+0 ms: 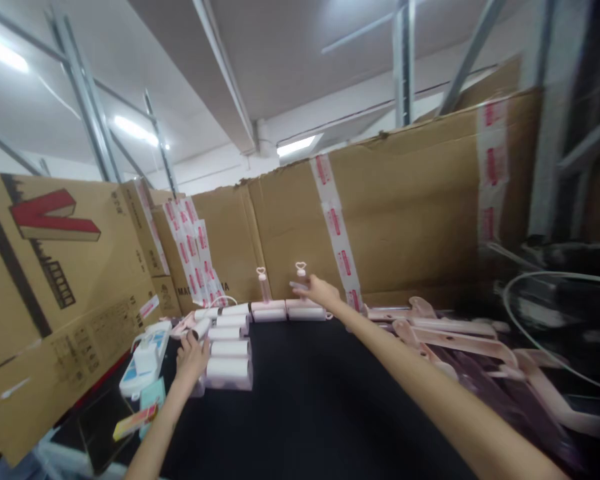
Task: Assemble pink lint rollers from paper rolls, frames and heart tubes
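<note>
While the right hand stretches far across the black tabletop to the back row, its fingers seem to be closing on the handle of an upright pink lint roller with a heart-shaped top, though the blur keeps me from telling whether the grip is shut or only touching. A second upright roller stands just to its left, both against the cardboard wall. The left hand rests near the front-left corner of a block of white roller refills laid on their sides in neat rows, with fingers curled loosely around what looks like one roll at the edge of the stack (the hold is only partly visible). To the right, a loose heap of pink handles lies tangled beside some white cable. At the left edge sit a white power strip and a few small coloured packets. Judging by the layout, a fair share is done: several rolls stand in tidy rows and two finished rollers are parked at the back, while the pile of handles suggests a good deal is left to put together
</note>
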The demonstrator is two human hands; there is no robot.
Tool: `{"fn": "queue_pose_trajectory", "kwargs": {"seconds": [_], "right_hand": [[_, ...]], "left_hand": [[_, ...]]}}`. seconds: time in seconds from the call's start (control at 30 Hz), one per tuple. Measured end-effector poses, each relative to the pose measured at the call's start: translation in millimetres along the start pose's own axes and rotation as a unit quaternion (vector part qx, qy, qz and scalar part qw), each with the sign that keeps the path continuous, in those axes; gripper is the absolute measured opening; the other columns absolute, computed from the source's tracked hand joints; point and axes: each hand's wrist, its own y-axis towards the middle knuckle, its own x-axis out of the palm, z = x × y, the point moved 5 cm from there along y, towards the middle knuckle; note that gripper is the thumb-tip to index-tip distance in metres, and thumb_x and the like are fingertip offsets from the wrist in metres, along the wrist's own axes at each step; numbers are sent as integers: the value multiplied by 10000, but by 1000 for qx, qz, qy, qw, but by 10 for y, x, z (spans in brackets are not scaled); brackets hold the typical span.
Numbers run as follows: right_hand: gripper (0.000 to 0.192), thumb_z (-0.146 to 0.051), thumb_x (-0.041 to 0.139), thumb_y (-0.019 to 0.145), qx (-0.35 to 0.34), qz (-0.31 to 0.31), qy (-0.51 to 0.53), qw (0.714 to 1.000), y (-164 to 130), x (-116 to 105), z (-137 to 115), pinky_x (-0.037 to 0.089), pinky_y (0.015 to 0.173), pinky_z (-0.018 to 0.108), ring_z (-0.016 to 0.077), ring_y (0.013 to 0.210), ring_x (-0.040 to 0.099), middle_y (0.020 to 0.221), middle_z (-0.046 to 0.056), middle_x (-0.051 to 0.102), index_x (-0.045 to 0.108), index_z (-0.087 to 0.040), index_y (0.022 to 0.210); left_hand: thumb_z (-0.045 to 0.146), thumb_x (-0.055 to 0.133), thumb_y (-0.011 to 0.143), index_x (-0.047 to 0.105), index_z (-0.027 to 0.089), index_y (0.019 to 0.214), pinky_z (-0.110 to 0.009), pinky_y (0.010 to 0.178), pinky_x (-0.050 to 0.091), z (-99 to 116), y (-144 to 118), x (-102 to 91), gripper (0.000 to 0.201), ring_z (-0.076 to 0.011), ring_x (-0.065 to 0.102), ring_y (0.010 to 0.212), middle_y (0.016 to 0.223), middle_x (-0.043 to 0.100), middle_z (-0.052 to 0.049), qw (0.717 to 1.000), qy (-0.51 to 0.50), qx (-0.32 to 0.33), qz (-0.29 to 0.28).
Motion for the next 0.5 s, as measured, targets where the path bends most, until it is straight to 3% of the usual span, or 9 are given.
{"fn": "queue_pose_trajectory", "kwargs": {"seconds": [0.1,0.17,0.2,0.3,0.33,0.43,0.5], "right_hand": [[361,-426,582,753,-7,23,32,999,-66,15,-49,397,580,266,255,830,646,920,139,683,568,-138,970],[315,-362,582,757,-33,36,50,998,-148,-52,-72,398,589,264,242,815,645,894,106,687,560,-157,995],[327,-346,588,753,-52,39,58,996,-206,-105,-83,402,602,265,238,816,642,884,86,687,551,-170,1027],[386,-347,602,754,-113,36,86,989,-458,-320,-120,425,662,271,224,849,632,897,51,682,520,-197,1100],[381,-353,599,761,-131,32,93,987,-573,-400,-132,435,683,271,217,859,630,911,51,679,519,-190,1096],[358,-392,583,785,-183,-18,161,970,-1006,-599,-169,467,699,263,191,838,630,940,63,668,531,-154,1048],[389,-433,588,780,-198,-63,242,948,-1309,-701,-155,485,688,275,186,805,623,930,66,660,542,-145,1037]], "left_hand": [[466,256,911,242,-47,1319,-501,881,397,267,-63,-265,655,-401,476,1134,1185,465,-317,993,-30,50,102],[501,325,890,218,-4,1340,-510,932,373,566,-174,-460,685,-375,434,1190,1236,450,-287,972,-107,148,147],[501,364,879,218,28,1346,-495,954,370,756,-248,-543,681,-343,431,1205,1255,455,-258,954,-154,216,140],[485,473,841,229,131,1362,-437,1024,343,1389,-502,-747,675,-257,384,1272,1357,416,-175,869,-248,426,50],[500,524,807,240,142,1364,-439,1045,320,1568,-558,-811,720,-259,356,1293,1379,401,-166,847,-265,460,29],[544,669,663,343,151,1323,-470,1040,321,1985,-613,-929,834,-303,403,1255,1350,451,-162,817,-331,470,-39],[457,682,687,420,159,1260,-445,977,395,2197,-672,-902,696,-285,520,1145,1267,539,-142,775,-395,470,-152]]}}
